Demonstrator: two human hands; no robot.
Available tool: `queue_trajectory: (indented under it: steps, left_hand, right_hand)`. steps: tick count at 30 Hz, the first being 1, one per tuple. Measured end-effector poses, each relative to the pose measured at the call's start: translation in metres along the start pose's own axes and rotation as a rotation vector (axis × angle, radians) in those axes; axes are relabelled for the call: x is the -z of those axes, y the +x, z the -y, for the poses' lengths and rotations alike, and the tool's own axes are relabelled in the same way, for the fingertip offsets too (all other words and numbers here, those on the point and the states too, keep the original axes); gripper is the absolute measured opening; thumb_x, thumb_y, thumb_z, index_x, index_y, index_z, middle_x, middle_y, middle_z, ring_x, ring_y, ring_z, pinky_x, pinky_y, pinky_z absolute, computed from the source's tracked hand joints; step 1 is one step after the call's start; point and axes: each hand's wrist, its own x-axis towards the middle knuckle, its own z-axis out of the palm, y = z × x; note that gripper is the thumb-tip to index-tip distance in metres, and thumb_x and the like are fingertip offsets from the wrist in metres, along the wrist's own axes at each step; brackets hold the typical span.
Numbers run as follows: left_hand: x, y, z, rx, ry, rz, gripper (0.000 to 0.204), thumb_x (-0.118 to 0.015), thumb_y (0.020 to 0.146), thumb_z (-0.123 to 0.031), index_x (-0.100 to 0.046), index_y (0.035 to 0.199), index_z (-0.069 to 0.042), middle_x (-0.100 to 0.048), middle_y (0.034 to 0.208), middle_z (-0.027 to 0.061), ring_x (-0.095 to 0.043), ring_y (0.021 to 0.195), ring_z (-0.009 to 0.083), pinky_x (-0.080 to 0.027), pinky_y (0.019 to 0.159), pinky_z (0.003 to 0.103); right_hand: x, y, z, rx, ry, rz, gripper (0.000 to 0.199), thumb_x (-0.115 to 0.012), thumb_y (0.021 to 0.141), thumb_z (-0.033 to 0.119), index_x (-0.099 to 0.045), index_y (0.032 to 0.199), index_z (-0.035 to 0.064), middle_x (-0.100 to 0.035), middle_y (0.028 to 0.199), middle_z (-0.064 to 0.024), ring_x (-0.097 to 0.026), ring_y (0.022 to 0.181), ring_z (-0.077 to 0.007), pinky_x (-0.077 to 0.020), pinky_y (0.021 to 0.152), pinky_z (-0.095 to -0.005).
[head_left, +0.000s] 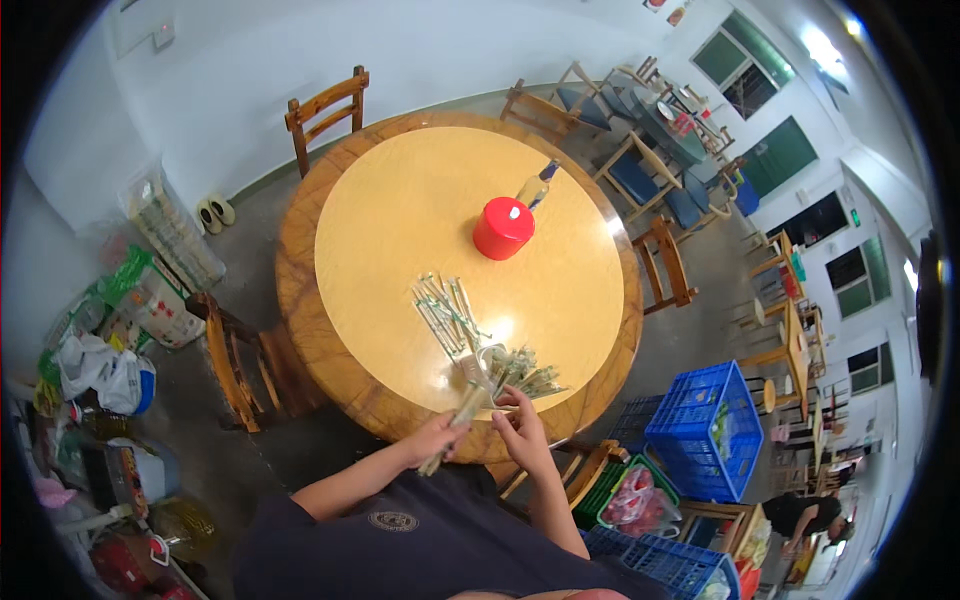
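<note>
My left hand (pixel 437 438) is closed round a small bundle of wrapped chopsticks (pixel 468 408), slim sticks in clear film, held slanting over the near edge of the round table (pixel 390 220). Beside it my right hand (pixel 522 432) is raised with thumb and fingers apart and curved, and nothing shows in them. Just beyond my hands, a thicker pile of thin wrapped sticks (pixel 525 372) lies on the tabletop. Farther off to the left, loose wrapped sticks with green marks (pixel 447 315) are spread out side by side. Small details around the bundle are blurred.
A red round container (pixel 503 229) and a glass bottle (pixel 538 185) stand on the table's far right. Wooden chairs (pixel 330 112) surround it. Blue crates (pixel 705 430) are at the right, bags (pixel 95 365) at the left. Another person (pixel 805 515) works far right.
</note>
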Motion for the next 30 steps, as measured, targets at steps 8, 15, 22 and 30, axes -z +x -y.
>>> queue_trajectory:
  steps: [8, 15, 22, 30]
  left_hand:
    - [-0.069, -0.011, 0.009, 0.163, 0.144, 0.268, 0.021, -0.046, 0.107, -0.028, -0.05, 0.119, -0.01, -0.055, 0.078, 0.0022, -0.054, 0.063, 0.0114, -0.047, 0.058, 0.026]
    - [-0.129, 0.006, 0.049, 0.244, 0.255, 0.347, 0.024, -0.046, 0.107, -0.026, -0.052, 0.119, -0.006, -0.061, 0.083, 0.0038, -0.059, 0.067, 0.0115, -0.05, 0.062, 0.025]
    - [-0.171, 0.01, 0.076, 0.168, 0.256, 0.272, 0.021, -0.048, 0.107, -0.027, -0.053, 0.117, -0.009, -0.065, 0.085, 0.006, -0.062, 0.07, 0.0117, -0.051, 0.061, 0.025]
    - [-0.175, -0.007, 0.1, 0.046, 0.31, 0.074, 0.025, -0.047, 0.107, -0.029, -0.053, 0.113, -0.006, -0.064, 0.087, 0.0071, -0.062, 0.068, 0.0124, -0.053, 0.06, 0.026]
  right_hand:
    - [0.02, -0.066, -0.028, -0.027, 0.413, -0.135, 0.044, -0.062, 0.097, 0.004, -0.044, 0.137, 0.0003, -0.06, 0.094, -0.0028, -0.059, 0.077, -0.0086, -0.0489, 0.068, -0.0243]
    - [0.06, -0.14, -0.054, -0.098, 0.587, -0.334, 0.049, -0.061, 0.097, 0.001, -0.036, 0.138, -0.0019, -0.063, 0.093, -0.0086, -0.064, 0.084, -0.0154, -0.053, 0.074, -0.0275]
    - [0.093, -0.162, -0.064, -0.029, 0.604, -0.256, 0.053, -0.062, 0.095, -0.001, -0.036, 0.141, -0.0004, -0.063, 0.109, -0.0113, -0.064, 0.089, -0.0145, -0.053, 0.076, -0.0285]
    - [0.098, -0.151, -0.082, -0.062, 0.551, -0.108, 0.04, -0.065, 0.095, 0.002, -0.048, 0.13, -0.0011, -0.064, 0.105, -0.0076, -0.062, 0.091, -0.013, -0.0506, 0.079, -0.0275]
